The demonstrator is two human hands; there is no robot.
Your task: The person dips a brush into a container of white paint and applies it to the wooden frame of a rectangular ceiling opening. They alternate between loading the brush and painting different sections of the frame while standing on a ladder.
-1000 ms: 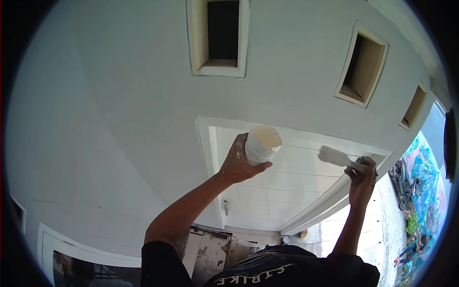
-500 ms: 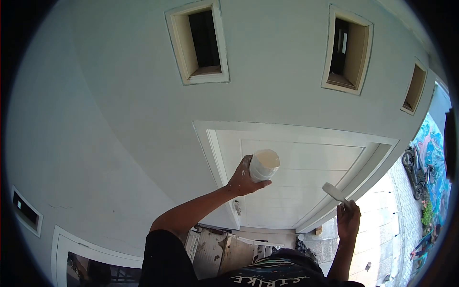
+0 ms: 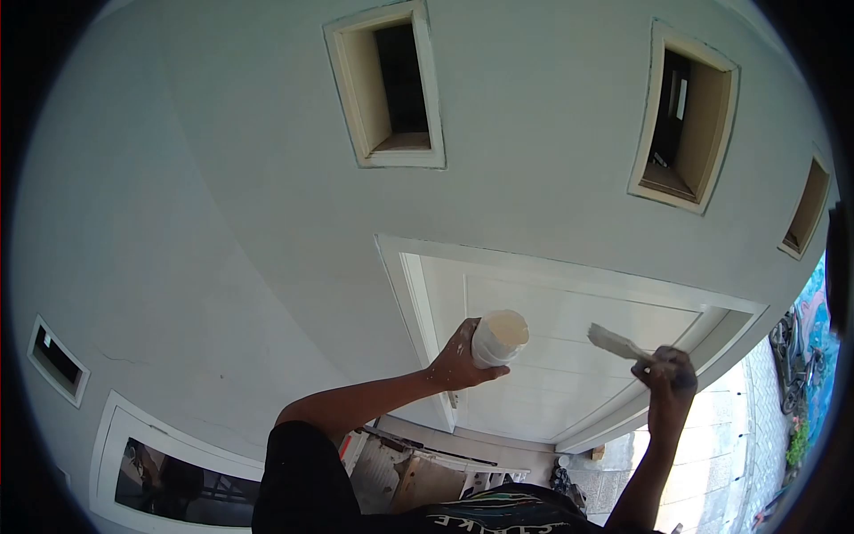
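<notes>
My left hand [image 3: 460, 363] is wrapped round a white plastic cup [image 3: 500, 338] with a pale, paint-like substance at its mouth. White specks dot that hand. In my right hand [image 3: 669, 374] is a paintbrush [image 3: 614, 342], its pale-coated bristles pointing left toward the cup but apart from it. Fingers of the right hand are closed about the handle, most of which they hide. Beyond both hands lies a white panelled door [image 3: 534, 392] in a white frame [image 3: 569, 270].
A pale wall [image 3: 525, 116] rises ahead, with recessed openings such as a left one [image 3: 365, 98] and a right one [image 3: 703, 133]. Below are wooden boards [image 3: 427, 481] and a ladder-like piece [image 3: 489, 481]. Paving [image 3: 721, 445] and a motorcycle [image 3: 787, 360] are at right.
My right hand has risen a little and turned, bringing the brush more level and nearer the cup's height. The left hand still holds the cup. The whole view has shifted and tilted.
</notes>
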